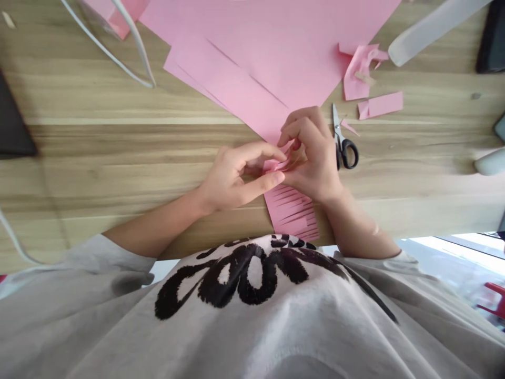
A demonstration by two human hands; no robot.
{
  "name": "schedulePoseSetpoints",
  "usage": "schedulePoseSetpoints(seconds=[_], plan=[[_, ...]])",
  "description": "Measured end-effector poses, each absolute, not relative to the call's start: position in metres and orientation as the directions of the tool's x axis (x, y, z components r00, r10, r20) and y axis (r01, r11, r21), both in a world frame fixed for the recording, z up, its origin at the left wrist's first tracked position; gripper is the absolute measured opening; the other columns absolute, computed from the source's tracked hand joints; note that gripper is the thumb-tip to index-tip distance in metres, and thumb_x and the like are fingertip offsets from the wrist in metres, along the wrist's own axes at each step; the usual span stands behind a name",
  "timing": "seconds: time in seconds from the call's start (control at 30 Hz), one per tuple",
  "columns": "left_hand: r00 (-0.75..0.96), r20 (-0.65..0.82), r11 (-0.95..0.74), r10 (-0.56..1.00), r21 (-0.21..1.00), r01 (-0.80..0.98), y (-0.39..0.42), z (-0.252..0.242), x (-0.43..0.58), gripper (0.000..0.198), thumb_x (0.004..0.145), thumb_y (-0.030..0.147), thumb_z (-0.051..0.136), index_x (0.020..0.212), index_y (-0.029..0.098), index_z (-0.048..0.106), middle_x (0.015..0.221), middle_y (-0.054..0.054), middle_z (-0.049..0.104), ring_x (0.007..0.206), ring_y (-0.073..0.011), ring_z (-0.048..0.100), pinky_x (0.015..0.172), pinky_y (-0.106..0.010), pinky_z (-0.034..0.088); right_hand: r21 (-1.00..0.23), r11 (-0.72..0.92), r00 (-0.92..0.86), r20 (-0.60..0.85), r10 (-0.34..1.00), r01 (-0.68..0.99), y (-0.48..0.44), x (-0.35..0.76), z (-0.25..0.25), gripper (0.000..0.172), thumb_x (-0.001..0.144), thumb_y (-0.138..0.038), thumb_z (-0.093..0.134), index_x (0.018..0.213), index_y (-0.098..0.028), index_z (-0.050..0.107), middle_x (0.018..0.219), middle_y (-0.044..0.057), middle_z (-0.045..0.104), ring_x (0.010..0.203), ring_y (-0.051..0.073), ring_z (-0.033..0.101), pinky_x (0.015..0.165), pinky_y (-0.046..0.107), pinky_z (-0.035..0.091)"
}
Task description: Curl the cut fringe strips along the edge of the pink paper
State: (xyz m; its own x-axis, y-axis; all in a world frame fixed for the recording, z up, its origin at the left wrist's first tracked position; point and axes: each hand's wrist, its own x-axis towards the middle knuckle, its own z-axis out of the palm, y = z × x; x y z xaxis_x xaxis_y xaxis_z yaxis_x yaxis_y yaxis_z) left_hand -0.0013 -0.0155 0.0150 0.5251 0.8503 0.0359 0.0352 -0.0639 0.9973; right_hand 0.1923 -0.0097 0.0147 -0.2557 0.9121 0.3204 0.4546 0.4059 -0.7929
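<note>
Both hands pinch a small folded bit of pink paper (281, 164) above the wooden table. My left hand (232, 179) holds it between thumb and forefinger from the left. My right hand (310, 155) grips it from the right with curled fingers. A cut pink paper fringe (290, 213) with many slits hangs below the hands, joined to the folded part as far as I can tell. Black-handled scissors (342, 142) lie open just right of my right hand. A large pink paper sheet (268, 47) with long slits spreads above the hands.
Pink offcuts (359, 71) and a pink strip (381, 106) lie at the upper right of the wooden table (118, 105). A white cable (118, 45) curves at the upper left. A white tube (430, 29) and a dark object (491, 37) sit at the far edge.
</note>
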Motion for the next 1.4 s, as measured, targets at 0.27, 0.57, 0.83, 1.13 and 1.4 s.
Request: schedulePoseSetpoints(seconds=[0.27,0.57,0.83,1.13,1.4], plan=[[0.395,-0.105,0.115,0.913,0.993,0.000,-0.010,0.018,0.003,0.023,0.094,0.037,0.066,0.101,0.016,0.072,0.074,-0.003,0.067,0.064,-0.0123,0.062,0.059,-0.023,0.052,-0.740,0.474,-0.248,0.403,0.881,0.477,-0.003,0.196,0.001,0.068,0.061,-0.075,0.083,0.107,-0.030,0.060,0.129,0.012,0.056,0.122,0.034,0.056,0.109,0.056,0.047],[0.285,-0.223,0.274,0.932,0.950,-0.152,-0.002,0.016,0.011,0.016,0.076,0.030,0.073,0.080,0.017,0.066,0.067,0.001,0.060,0.060,-0.0107,0.057,0.056,-0.021,0.049,-0.640,0.587,-0.158,0.598,0.785,0.495,0.009,0.207,0.001,0.051,0.083,-0.073,0.063,0.102,-0.026,0.062,0.122,0.014,0.063,0.115,0.029,0.062,0.101,0.051,0.052],[0.304,-0.097,0.129,0.948,0.988,-0.087,0.000,0.015,0.011,0.025,0.066,0.021,0.082,0.083,0.017,0.063,0.056,0.003,0.062,0.050,-0.0092,0.050,0.052,-0.022,0.035,-0.679,0.570,-0.105,0.596,0.796,0.462,0.002,0.204,0.019,0.033,0.091,-0.052,0.054,0.071,-0.025,0.053,0.070,0.004,0.057,0.069,0.019,0.055,0.067,0.038,0.047],[0.230,-0.196,0.228,0.953,0.966,-0.122,0.004,0.019,0.007,0.034,0.066,0.034,0.086,0.081,0.014,0.064,0.061,0.002,0.063,0.058,-0.0087,0.056,0.058,-0.020,0.042,-0.821,0.271,-0.048,0.287,0.957,0.503,-0.007,0.198,0.024,0.024,0.091,-0.033,0.058,0.073,-0.019,0.064,0.059,0.001,0.061,0.053,0.013,0.053,0.053,0.028,0.041],[0.211,-0.262,0.274,0.942,0.961,-0.031,0.005,0.024,0.003,0.031,0.069,0.034,0.087,0.084,0.012,0.070,0.066,0.001,0.063,0.058,-0.0067,0.052,0.054,-0.017,0.039,-0.905,0.061,-0.037,0.050,0.998,0.421,-0.004,0.196,0.019,0.016,0.086,-0.028,0.062,0.086,-0.017,0.074,0.079,0.005,0.077,0.071,0.015,0.071,0.067,0.028,0.055]])
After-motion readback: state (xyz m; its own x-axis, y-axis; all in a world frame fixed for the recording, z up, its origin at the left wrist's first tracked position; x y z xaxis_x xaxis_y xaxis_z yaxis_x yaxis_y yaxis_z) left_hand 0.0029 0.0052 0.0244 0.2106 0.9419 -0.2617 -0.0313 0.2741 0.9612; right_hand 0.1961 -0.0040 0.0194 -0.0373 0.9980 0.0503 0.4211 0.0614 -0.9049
